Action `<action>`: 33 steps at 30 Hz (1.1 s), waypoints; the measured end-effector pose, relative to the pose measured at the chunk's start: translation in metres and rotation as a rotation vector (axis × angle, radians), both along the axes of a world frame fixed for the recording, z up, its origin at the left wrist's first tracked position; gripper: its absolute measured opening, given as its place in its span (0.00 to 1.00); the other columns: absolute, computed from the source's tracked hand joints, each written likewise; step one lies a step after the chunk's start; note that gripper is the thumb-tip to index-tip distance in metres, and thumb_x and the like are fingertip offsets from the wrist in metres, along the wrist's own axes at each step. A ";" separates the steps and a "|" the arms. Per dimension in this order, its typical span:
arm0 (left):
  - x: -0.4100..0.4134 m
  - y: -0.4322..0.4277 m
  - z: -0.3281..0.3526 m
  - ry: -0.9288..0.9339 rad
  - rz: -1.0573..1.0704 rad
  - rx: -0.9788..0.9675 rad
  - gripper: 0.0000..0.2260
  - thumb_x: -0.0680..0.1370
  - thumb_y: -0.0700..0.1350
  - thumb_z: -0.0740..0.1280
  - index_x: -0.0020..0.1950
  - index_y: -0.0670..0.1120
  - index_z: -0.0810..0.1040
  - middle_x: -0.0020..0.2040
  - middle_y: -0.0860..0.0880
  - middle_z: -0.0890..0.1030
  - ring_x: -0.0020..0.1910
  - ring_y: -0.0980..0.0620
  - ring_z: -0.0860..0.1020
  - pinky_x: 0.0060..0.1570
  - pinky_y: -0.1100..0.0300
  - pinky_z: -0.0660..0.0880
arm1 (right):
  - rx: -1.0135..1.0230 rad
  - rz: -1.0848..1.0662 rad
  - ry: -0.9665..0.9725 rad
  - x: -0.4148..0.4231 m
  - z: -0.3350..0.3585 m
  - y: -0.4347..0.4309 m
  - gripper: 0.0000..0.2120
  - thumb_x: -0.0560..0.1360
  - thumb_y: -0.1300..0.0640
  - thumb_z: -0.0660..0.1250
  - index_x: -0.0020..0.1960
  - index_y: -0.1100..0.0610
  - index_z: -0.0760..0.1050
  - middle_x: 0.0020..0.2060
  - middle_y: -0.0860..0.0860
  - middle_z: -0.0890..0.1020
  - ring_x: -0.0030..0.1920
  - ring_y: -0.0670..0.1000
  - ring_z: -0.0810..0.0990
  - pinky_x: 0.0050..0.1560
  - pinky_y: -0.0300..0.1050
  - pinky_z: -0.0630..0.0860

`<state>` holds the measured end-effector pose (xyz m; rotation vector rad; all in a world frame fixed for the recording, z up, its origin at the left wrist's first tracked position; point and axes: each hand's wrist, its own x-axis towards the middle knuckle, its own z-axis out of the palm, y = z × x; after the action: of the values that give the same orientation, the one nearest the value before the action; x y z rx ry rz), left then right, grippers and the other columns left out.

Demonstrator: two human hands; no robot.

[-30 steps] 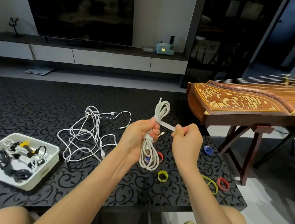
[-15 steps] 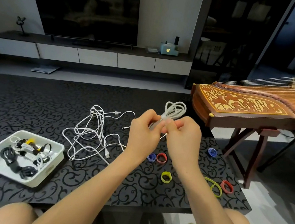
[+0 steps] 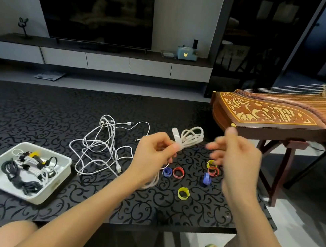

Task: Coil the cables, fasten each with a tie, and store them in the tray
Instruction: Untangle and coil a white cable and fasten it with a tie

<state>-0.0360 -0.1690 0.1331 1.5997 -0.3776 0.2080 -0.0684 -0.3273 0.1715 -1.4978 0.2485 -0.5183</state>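
My left hand [image 3: 153, 153] grips a coiled white cable [image 3: 192, 137] at its middle, above the black patterned table [image 3: 34, 109]. A white tie [image 3: 176, 136] is wrapped round the coil, with its loose end sticking up. My right hand [image 3: 235, 154] hovers to the right of the coil, blurred, fingers spread, holding nothing. A tangled loose white cable [image 3: 102, 146] lies on the table left of my left hand. The white tray [image 3: 57, 184] at the front left holds several tied black and white cables.
Coloured ties lie on the table under my hands: blue [image 3: 167, 171], red [image 3: 178, 172], yellow [image 3: 183, 193], another blue [image 3: 206, 179], and a red and yellow pair [image 3: 213, 168]. A wooden zither [image 3: 274, 118] on a stand sits at the right. A TV cabinet stands behind.
My right hand let go of the tie and pulled away to the right, fingers spreading. The coil stays in my left hand, tilted to the right, with the tie wrapped round it.
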 end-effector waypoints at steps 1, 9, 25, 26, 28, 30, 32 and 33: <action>0.000 0.002 0.003 0.133 -0.082 -0.137 0.13 0.75 0.34 0.68 0.31 0.44 0.76 0.28 0.48 0.79 0.25 0.54 0.74 0.26 0.65 0.70 | 0.002 -0.041 -0.004 0.003 -0.005 -0.012 0.14 0.80 0.54 0.59 0.41 0.59 0.78 0.33 0.54 0.83 0.27 0.44 0.75 0.26 0.34 0.70; -0.016 -0.001 0.022 0.736 -0.597 -0.583 0.05 0.72 0.39 0.62 0.44 0.37 0.74 0.32 0.43 0.76 0.25 0.54 0.72 0.24 0.67 0.70 | 0.152 0.698 0.047 0.006 -0.034 0.002 0.11 0.73 0.56 0.64 0.53 0.57 0.80 0.37 0.52 0.83 0.42 0.54 0.79 0.48 0.51 0.72; -0.025 -0.002 0.014 0.287 -0.132 -0.408 0.08 0.70 0.44 0.71 0.34 0.43 0.76 0.31 0.43 0.79 0.27 0.52 0.75 0.29 0.64 0.74 | -0.357 0.284 -0.194 -0.013 -0.025 0.030 0.13 0.76 0.67 0.64 0.35 0.59 0.80 0.34 0.50 0.82 0.41 0.48 0.80 0.46 0.40 0.75; -0.025 0.000 0.015 0.212 -0.093 -0.334 0.07 0.70 0.45 0.71 0.34 0.44 0.77 0.32 0.43 0.80 0.27 0.51 0.76 0.30 0.63 0.75 | -0.324 0.306 -0.189 -0.014 -0.023 0.031 0.13 0.77 0.67 0.63 0.36 0.61 0.80 0.34 0.51 0.82 0.40 0.49 0.80 0.46 0.39 0.75; -0.025 0.002 0.015 0.126 -0.047 -0.243 0.07 0.71 0.45 0.72 0.34 0.47 0.79 0.32 0.43 0.81 0.28 0.51 0.77 0.31 0.62 0.75 | -0.235 0.349 -0.169 -0.017 -0.022 0.034 0.14 0.78 0.66 0.61 0.36 0.63 0.79 0.35 0.54 0.82 0.41 0.54 0.80 0.47 0.43 0.75; -0.025 0.003 0.012 0.054 0.005 -0.155 0.07 0.73 0.40 0.72 0.34 0.45 0.79 0.32 0.42 0.82 0.29 0.50 0.79 0.32 0.60 0.77 | -0.144 0.358 -0.145 -0.016 -0.022 0.038 0.16 0.78 0.60 0.63 0.35 0.65 0.79 0.35 0.61 0.81 0.40 0.60 0.78 0.45 0.50 0.73; -0.027 0.001 0.006 -0.030 0.106 0.029 0.08 0.74 0.38 0.71 0.36 0.40 0.77 0.34 0.38 0.80 0.32 0.41 0.78 0.36 0.48 0.78 | -0.083 0.303 -0.105 -0.013 -0.026 0.046 0.21 0.77 0.53 0.66 0.36 0.71 0.77 0.30 0.66 0.76 0.33 0.58 0.71 0.37 0.51 0.69; -0.029 -0.001 0.004 -0.055 0.137 0.106 0.08 0.75 0.38 0.71 0.36 0.39 0.77 0.35 0.37 0.80 0.36 0.36 0.78 0.38 0.42 0.77 | -0.047 0.265 -0.074 -0.010 -0.029 0.050 0.24 0.76 0.51 0.67 0.36 0.74 0.75 0.28 0.65 0.73 0.32 0.55 0.69 0.36 0.49 0.67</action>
<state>-0.0647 -0.1702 0.1374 1.7288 -0.3256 0.3421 -0.0783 -0.2775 0.1424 -1.5260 -0.0208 -0.3673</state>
